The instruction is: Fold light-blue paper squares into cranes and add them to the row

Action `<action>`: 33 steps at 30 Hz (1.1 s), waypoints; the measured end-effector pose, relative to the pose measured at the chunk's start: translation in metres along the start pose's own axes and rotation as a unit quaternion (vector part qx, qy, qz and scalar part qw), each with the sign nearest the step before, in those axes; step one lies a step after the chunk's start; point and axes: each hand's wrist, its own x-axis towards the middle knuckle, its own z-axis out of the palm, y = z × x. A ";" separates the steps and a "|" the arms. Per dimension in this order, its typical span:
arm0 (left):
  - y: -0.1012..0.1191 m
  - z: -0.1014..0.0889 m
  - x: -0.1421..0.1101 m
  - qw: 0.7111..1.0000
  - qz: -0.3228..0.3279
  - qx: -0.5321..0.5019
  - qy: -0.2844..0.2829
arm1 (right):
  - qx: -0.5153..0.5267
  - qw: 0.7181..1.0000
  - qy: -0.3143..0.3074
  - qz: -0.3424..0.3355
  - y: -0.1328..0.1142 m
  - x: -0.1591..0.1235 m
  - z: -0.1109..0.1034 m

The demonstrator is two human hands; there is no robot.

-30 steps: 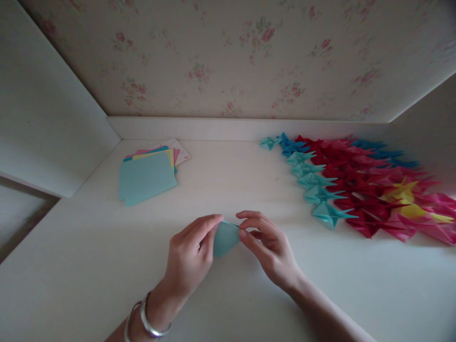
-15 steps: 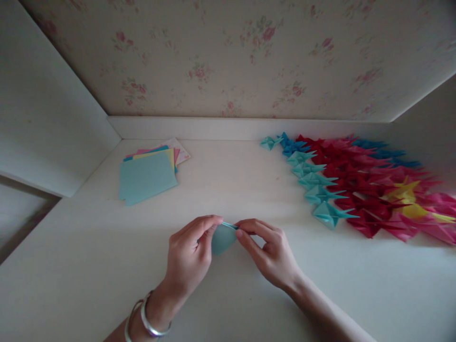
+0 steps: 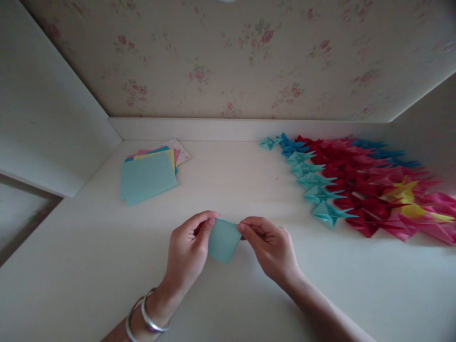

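Observation:
Between my two hands is a small piece of light teal origami paper, folded to a squarish shape and held above the white table. My left hand pinches its upper left corner between thumb and fingers. At the upper right corner, my right hand grips the paper with thumb and index finger, the other fingers curled behind. The paper's flat face is turned toward me, and its back side is hidden. Two silver bangles circle my left wrist.
A stack of coloured paper sheets, teal on top, lies at the back left. Several teal folded paper pieces stand in a row on the right, beside many red, pink, blue and yellow ones. Behind the table rises a flowered wall.
My hands have moved slightly apart at the paper's top edge. The paper now shows a broader, squarer face, where before its layered upper edge was pinched between close fingertips.

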 end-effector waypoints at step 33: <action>0.002 -0.002 0.002 0.996 -0.038 -0.058 0.047 | 0.066 0.981 -0.163 0.081 -0.002 0.000 -0.003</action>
